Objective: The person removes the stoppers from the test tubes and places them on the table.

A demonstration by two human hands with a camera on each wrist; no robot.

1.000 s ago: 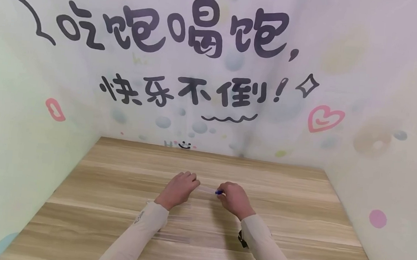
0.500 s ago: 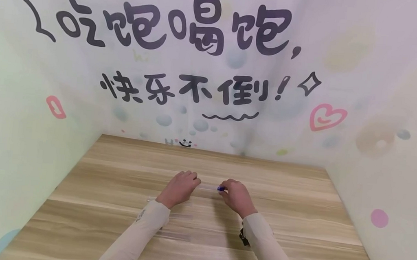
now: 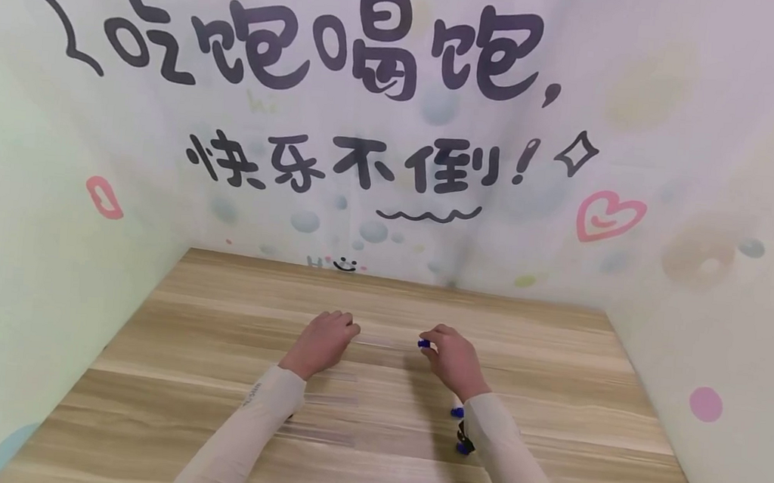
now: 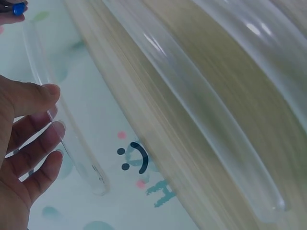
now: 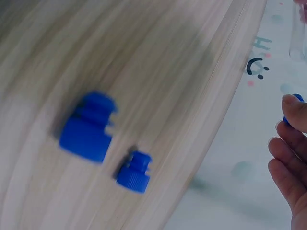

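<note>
My left hand [image 3: 321, 342] pinches a clear test tube [image 4: 84, 153] between thumb and fingers, holding it above the table. The tube's open end points toward my right hand [image 3: 454, 359]. In that right hand a small blue stopper [image 3: 424, 344] is pinched between thumb and fingertips. A small gap separates stopper and tube mouth in the left wrist view. Two more blue stoppers lie on the table by my right forearm; the right wrist view shows a nearer stopper [image 5: 88, 134] and a farther stopper [image 5: 134, 175].
Several clear tubes lie on the wooden table [image 3: 210, 409], partly hidden under my left forearm, among them a front tube [image 3: 324, 437] and a tube large in the left wrist view [image 4: 211, 115]. Printed walls [image 3: 360, 239] enclose the table's back and sides.
My right hand has moved right with the stopper, away from the tube's mouth. My left hand has shifted slightly left with the tube. Two stoppers by the right forearm have come into view.
</note>
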